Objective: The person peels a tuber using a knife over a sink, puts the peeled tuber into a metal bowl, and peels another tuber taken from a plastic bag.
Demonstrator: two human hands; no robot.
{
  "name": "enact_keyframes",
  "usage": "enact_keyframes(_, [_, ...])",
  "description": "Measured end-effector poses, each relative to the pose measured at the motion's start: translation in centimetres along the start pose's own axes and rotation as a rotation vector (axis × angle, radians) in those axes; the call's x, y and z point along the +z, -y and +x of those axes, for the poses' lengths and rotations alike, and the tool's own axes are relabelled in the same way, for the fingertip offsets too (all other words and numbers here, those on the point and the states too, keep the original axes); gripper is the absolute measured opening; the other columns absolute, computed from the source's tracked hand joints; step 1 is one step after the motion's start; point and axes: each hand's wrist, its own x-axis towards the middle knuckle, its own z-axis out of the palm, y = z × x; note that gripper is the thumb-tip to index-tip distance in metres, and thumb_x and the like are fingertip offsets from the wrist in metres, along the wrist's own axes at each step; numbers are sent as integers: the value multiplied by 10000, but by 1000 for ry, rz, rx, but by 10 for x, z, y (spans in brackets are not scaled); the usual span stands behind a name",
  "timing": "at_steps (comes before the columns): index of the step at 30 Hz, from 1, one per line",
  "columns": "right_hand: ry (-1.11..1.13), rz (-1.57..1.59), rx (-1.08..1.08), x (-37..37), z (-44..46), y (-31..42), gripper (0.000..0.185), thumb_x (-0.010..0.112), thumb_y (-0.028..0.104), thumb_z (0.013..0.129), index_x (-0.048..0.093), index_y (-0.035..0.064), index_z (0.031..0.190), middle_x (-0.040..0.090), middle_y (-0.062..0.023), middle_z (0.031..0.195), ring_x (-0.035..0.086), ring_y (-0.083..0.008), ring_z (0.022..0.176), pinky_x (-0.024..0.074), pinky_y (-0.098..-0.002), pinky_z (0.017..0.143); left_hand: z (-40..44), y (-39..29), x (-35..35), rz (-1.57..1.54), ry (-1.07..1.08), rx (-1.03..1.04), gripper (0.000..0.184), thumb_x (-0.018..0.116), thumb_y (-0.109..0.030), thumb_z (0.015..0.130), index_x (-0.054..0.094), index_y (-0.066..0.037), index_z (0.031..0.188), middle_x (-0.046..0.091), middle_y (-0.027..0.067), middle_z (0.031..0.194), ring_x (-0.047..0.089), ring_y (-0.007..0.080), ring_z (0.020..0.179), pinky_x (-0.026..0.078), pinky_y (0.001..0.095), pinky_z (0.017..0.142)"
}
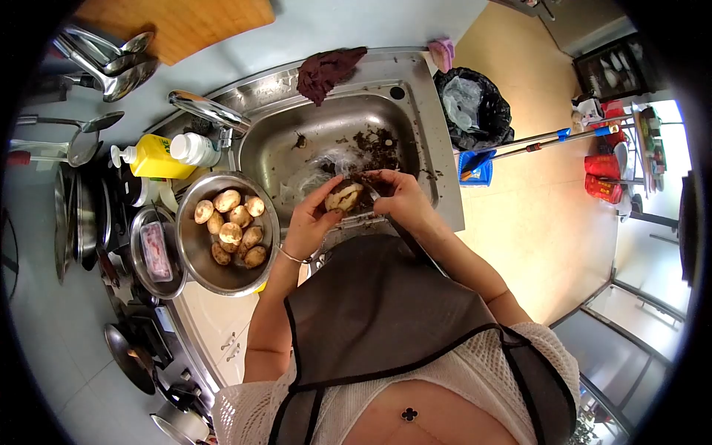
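Note:
Over the near side of the sink (263, 159), my left hand (305, 228) is closed around a potato (345, 197), whose surface is partly pale and partly brown. My right hand (404, 199) is closed on a small metal tool (371, 190) against the potato's right side; most of it is hidden, so I cannot tell whether it is a peeler or a knife. Dark peelings (377, 148) and a clear plastic bag (304, 176) lie in the basin below. Left of my left hand, a steel bowl (194, 261) holds several light-brown potatoes (231, 233).
A faucet (209, 110) reaches over the sink's left corner, beside a yellow bottle (159, 157) and a white bottle (194, 150). A dark red cloth (326, 73) hangs on the back rim. Right of the sink stands a black-lined bin (493, 111). Pans and a stove line the left.

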Motion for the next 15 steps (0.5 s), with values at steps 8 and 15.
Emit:
enact_keyframes(8, [-52,-54,-178,8,-2,1,497,570,-57,579,520,-45,1073,544,-99,1024,521,-162,946,417,-249,808,2,-3,7,235,-114,123,584,585,106,689,445,-65,1229,483,73,1126,499,144,994,439,256,823])
enact_keyframes(15, [-215,-188,-433,28,-5,-13,500,547,-72,593,508,-48,1090,553,-85,1021,518,-163,945,420,-251,803,6,4,8,193,-110,143,573,559,89,734,401,-57,1265,510,68,1126,507,127,973,423,244,832])
